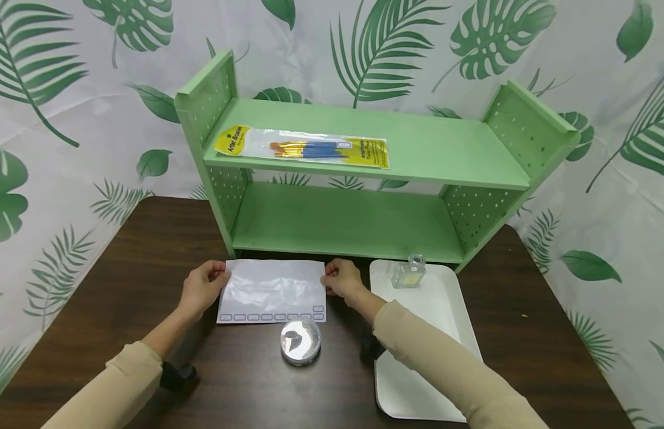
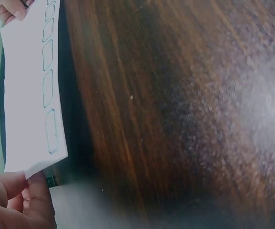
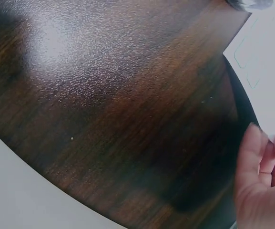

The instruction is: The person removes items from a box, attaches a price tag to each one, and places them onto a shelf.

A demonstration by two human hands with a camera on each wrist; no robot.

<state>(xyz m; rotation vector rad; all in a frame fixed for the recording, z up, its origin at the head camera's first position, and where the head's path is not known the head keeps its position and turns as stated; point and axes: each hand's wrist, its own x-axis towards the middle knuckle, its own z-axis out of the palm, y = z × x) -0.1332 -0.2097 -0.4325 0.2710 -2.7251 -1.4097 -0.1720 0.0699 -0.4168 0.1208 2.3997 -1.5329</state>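
A white label sheet [image 1: 275, 289] is stretched between both hands in front of the shelf. Small blue-bordered labels run along its near edge, with one more above them at the right; the rest is glossy backing. My left hand [image 1: 203, 287] pinches the left edge between thumb and fingers, also seen in the left wrist view, where the left hand [image 2: 18, 200] grips a corner. At the opposite edge, my right hand [image 1: 343, 280] pinches the sheet, its thumb and fingers [image 3: 251, 152] showing in the right wrist view. Right at the near edge sits a round silver-topped container [image 1: 300, 342].
Behind the sheet stands a green two-tier shelf [image 1: 345, 223] bearing a packet of artist brushes [image 1: 305, 147] on top. A white tray [image 1: 418, 390] lies to the right, partly under my right sleeve, with a clear glass bottle [image 1: 409, 272] at its far end. Everything stands on a dark wooden table [image 1: 246, 381].
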